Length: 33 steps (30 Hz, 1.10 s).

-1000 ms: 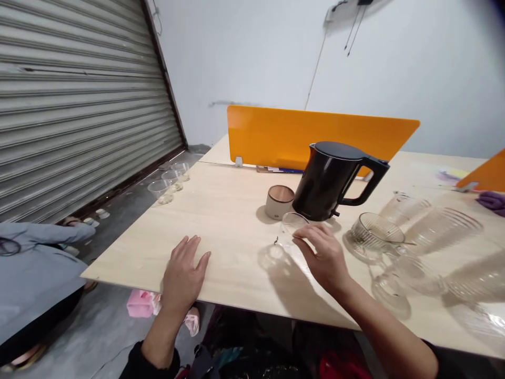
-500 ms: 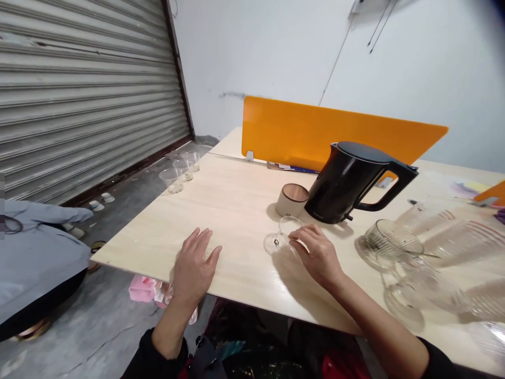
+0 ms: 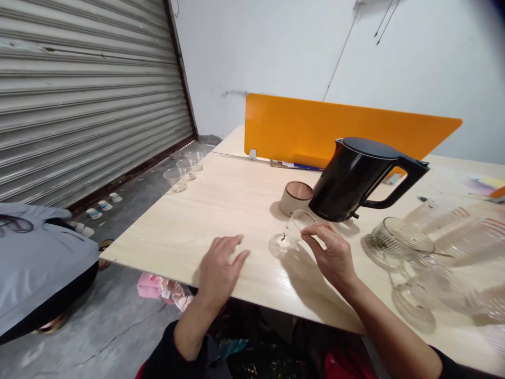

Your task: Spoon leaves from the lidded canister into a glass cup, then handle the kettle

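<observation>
Right hand (image 3: 333, 255) pinches the rim of a small clear glass (image 3: 294, 231), tilted on the table (image 3: 221, 205), just in front of the black kettle (image 3: 355, 179) and tan cup (image 3: 295, 197). Left hand (image 3: 219, 268) open, flat, empty, left of the glass.

No readable text, label, brand or number anywhere. Black kettle (image 3: 355, 179) at centre right: plain, unmarked. Orange divider (image 3: 315, 131) behind it: blank. Small cups (image 3: 104, 205) on floor, left: markings too small to read.
</observation>
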### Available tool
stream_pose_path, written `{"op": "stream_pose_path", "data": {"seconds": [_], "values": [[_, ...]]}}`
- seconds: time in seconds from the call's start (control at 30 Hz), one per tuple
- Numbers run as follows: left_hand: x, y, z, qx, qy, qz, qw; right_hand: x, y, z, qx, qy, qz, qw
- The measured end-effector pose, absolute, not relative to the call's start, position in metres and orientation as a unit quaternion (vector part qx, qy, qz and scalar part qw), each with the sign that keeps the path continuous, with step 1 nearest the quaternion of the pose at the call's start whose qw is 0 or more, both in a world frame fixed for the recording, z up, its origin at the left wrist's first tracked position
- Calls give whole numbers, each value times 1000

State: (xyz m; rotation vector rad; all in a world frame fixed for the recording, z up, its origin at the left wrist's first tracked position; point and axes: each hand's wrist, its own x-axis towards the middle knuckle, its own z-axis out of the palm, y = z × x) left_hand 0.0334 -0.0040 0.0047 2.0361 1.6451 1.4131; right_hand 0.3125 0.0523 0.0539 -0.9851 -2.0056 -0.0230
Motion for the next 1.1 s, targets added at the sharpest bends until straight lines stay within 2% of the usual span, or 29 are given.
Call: {"op": "stream_pose_path", "data": {"seconds": [0.07, 0.13, 0.47, 0.6, 0.73, 0.9, 0.97, 1.1], "values": [[59, -1, 15, 681, 519, 475, 204, 311, 48, 56, -398, -800, -3, 450], [82, 6, 21, 664, 515, 468, 275, 308, 43, 60, -396, -796, 4, 459], [108, 25, 23, 591, 498, 497, 394, 308, 28, 64, -379, -800, 12, 465], [94, 24, 40, 608, 480, 522, 358, 314, 29, 57, -386, -810, 10, 441], [89, 30, 72, 681, 454, 513, 259, 311, 30, 52, -379, -832, -3, 405], [101, 48, 97, 833, 440, 325, 76, 307, 33, 47, -372, -846, -19, 381], [109, 57, 97, 856, 437, 270, 59, 306, 34, 46, -370, -847, -22, 383], [120, 68, 94, 862, 444, 238, 51, 307, 34, 46, -366, -847, -30, 384]]}}
